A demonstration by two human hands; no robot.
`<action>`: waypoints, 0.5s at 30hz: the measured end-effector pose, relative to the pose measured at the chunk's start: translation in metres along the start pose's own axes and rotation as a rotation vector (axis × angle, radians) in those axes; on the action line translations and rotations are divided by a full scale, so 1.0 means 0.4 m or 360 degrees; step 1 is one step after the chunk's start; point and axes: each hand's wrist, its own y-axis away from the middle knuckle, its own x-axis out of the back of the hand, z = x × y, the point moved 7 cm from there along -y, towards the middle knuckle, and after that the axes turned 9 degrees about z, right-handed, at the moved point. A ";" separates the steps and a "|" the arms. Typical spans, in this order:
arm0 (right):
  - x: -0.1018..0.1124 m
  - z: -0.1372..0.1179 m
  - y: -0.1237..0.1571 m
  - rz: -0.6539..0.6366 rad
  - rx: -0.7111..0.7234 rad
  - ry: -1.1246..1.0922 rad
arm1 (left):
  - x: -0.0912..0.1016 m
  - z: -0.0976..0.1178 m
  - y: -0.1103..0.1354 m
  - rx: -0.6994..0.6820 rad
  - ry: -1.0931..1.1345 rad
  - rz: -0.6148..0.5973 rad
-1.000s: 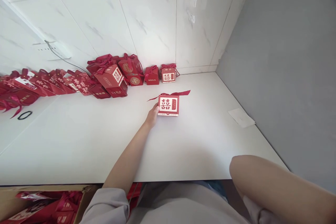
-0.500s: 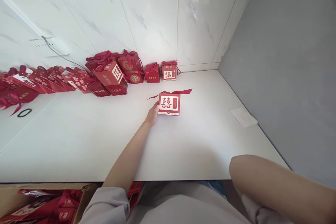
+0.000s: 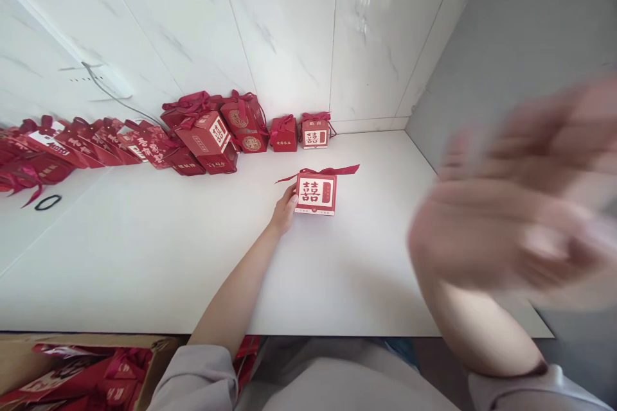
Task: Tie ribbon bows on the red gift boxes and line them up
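Red box (image 3: pixel 316 193) upright, printed face toward camera

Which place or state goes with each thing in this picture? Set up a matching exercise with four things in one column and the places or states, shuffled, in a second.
Things:
1. left hand
2. right hand
3. black loop
4. cardboard box

Places or states:
A. lies on the white table at far left
B. touches the red gift box
C. below the table's near edge, holding red packages
D. raised near the camera, blurred

Pairs: 1-B, 2-D, 3-A, 4-C
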 end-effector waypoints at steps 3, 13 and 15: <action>-0.022 0.026 -0.088 0.0805 -0.0002 -0.0448 | 0.005 0.014 0.010 0.0029 0.0180 0.0129; -0.264 0.119 -0.151 0.0283 -0.0022 -0.1309 | -0.014 0.037 0.023 0.0269 0.0678 0.0184; -0.253 0.104 -0.148 0.0251 0.0024 -0.1277 | -0.006 0.048 0.021 0.0190 0.0594 0.0207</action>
